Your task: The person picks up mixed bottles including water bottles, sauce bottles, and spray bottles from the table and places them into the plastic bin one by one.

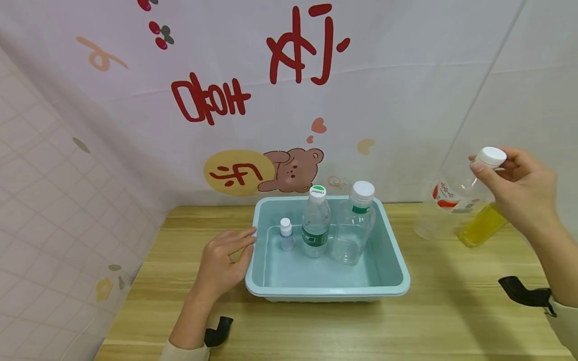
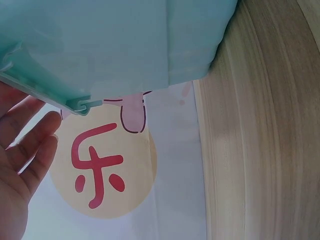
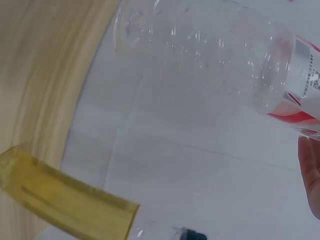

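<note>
My right hand (image 1: 524, 185) pinches the white cap of a large clear plastic bottle (image 1: 447, 200) with a red-and-white label. This bottle leans, cap to the right; whether its base touches the table I cannot tell. Close by it is a bottle of yellow liquid (image 1: 483, 225), partly hidden by that hand. At the left rim of a light blue basin (image 1: 327, 291), my left hand (image 1: 223, 260) rests its nearly straight fingertips. Inside the basin stand a small white-capped bottle (image 1: 286, 235), a clear bottle with a green label (image 1: 315, 220) and a larger clear square-sided bottle (image 1: 354, 230).
The basin sits on a wood-grain table (image 1: 316, 331). Behind it hangs a pale printed cloth (image 1: 388, 90) with red lettering and a bear. A dark bottle cap (image 3: 192, 235) shows at the lower edge of the right wrist view.
</note>
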### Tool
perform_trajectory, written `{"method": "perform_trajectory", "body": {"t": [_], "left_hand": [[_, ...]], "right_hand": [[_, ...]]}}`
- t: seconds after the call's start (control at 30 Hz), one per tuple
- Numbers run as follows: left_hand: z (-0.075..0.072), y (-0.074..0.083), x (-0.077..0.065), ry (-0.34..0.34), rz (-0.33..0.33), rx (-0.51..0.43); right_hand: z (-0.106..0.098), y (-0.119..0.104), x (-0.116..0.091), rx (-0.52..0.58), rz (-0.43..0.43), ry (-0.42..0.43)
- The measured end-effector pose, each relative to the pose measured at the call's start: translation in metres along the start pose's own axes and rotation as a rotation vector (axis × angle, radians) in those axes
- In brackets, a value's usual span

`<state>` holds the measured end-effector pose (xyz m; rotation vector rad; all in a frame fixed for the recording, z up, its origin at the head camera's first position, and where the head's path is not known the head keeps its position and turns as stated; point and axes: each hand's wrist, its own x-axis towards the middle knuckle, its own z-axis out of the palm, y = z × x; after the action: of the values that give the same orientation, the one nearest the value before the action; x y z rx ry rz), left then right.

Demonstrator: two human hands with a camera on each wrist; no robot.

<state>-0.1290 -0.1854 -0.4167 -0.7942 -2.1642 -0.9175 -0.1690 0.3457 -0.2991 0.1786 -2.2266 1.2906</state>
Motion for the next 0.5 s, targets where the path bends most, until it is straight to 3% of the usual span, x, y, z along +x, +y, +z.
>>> {"method": "perform_trajectory", "body": {"t": [0.23, 0.5], "left_hand": [[-0.001, -0.001, 0.0, -0.007, -0.017, -0.015], [-0.002, 0.0, 0.0, 0.0, -0.004, -0.012]], "right_hand": [[0.011, -0.022, 0.001, 0.45, -0.163, 0.063], [0.015, -0.047, -0.001, 0.502, -0.234, 0.057]]}}
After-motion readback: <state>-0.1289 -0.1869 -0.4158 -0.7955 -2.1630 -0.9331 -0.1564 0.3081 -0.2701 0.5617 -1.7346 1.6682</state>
